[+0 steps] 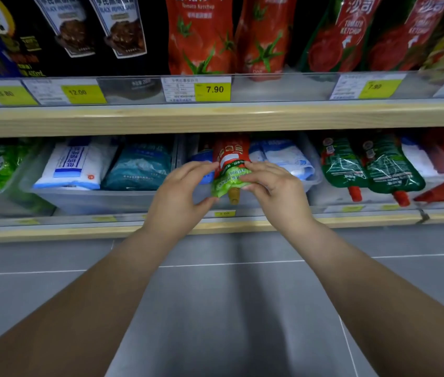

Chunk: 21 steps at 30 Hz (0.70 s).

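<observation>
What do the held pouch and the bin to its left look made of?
Pouch: probably flexible plastic film, glossy and printed; it crinkles and glints, with a hard-looking cap. Bin: seemingly rigid translucent plastic; bags show through its wall.

Body in view: two forearms [106, 295], bare to the frame edge; left hand [180, 191] and right hand [272, 186] bare too.

Red-green sauce pouch [230, 170], spout down, above shelf bin.

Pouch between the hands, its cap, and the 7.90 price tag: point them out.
pouch [231, 151], head view, red upper panel
cap [233, 196], head view, tan spout end
7.90 price tag [214, 89], head view, yellow part
</observation>
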Tool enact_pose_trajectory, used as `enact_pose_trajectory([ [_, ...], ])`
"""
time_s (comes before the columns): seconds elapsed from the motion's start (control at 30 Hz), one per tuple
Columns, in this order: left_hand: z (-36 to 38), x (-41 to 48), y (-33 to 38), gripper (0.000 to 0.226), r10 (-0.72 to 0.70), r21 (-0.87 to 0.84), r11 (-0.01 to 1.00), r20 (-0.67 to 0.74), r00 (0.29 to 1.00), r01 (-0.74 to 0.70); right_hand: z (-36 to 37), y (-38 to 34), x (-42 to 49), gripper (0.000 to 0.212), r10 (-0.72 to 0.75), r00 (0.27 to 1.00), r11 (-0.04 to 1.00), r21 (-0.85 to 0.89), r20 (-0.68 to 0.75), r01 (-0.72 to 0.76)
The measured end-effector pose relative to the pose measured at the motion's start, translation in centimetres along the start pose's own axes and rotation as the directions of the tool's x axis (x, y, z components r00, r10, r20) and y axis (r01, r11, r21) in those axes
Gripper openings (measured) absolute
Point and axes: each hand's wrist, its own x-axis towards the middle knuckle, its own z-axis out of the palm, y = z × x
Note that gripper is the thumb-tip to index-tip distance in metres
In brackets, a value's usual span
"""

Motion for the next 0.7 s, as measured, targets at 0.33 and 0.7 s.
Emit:
enact_pose_trajectory([
  [0.33, 0.3, 1.8, 3.9, 0.018, 0.051, -0.101, 0.992, -0.252, 0.966, -0.079, -2.4, -1.8, 1.5, 0.012, 0.241, 0.958, 0.939, 0.288, -0.156, -0.189],
  [0.7, -1.4, 6.5, 9.2, 0.017, 0.082, -0.044, 0.994, -0.343, 0.936, -0.103, -3.6, -2.4, 1.8, 0.063, 0.433, 0.901, 0.824, 0.418, -0.027, -0.383],
])
